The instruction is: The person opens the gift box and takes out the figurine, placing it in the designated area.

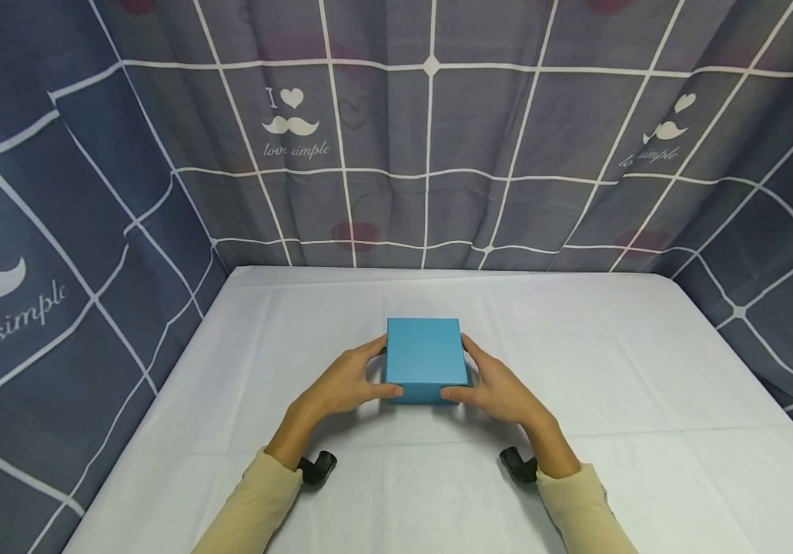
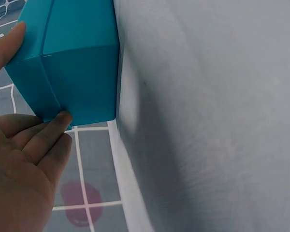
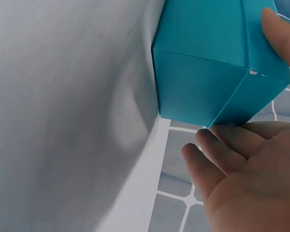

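A blue lidded cardboard box [image 1: 426, 350] sits on the white-covered table, its plain top facing up. At its left side my left hand [image 1: 346, 378] grips it, thumb on the near face and fingers toward the far corner. The right hand [image 1: 500, 382] mirrors this on the other side. A seam runs around the box [image 2: 79, 72] in the left wrist view, and the left hand's fingertips [image 2: 64, 117] touch near that seam. Small pale scuffs mark the lid edge of the box [image 3: 198, 82] in the right wrist view. What the box contains is hidden.
A white cloth [image 1: 230, 431] with faint creases covers the table. Grey-blue checked curtains [image 1: 383, 138] with white lines hang behind and along both sides. Each wrist carries a black camera mount, one on the left [image 1: 319, 468] and one on the right [image 1: 518, 465].
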The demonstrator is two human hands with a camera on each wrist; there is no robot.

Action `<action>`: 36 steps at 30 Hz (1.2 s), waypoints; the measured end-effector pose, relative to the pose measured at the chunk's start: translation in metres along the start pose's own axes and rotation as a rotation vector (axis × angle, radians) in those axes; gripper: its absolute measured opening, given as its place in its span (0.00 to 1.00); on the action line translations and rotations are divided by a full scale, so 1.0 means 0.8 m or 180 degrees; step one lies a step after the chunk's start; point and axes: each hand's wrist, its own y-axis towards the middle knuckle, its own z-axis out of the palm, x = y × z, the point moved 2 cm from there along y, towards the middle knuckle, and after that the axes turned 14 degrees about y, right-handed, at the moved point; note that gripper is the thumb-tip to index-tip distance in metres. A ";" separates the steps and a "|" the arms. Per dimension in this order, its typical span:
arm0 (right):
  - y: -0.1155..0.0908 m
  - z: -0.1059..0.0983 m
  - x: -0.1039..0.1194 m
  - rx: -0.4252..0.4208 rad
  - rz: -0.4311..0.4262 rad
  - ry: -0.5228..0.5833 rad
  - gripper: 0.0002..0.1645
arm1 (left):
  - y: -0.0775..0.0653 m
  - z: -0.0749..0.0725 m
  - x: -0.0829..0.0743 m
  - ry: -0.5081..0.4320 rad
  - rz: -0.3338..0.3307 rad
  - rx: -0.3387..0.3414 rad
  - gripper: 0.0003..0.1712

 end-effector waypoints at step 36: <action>0.014 0.025 0.059 0.0199 -0.0635 0.1321 0.53 | -0.025 -0.037 0.013 -0.0424 -0.0047 0.0085 0.59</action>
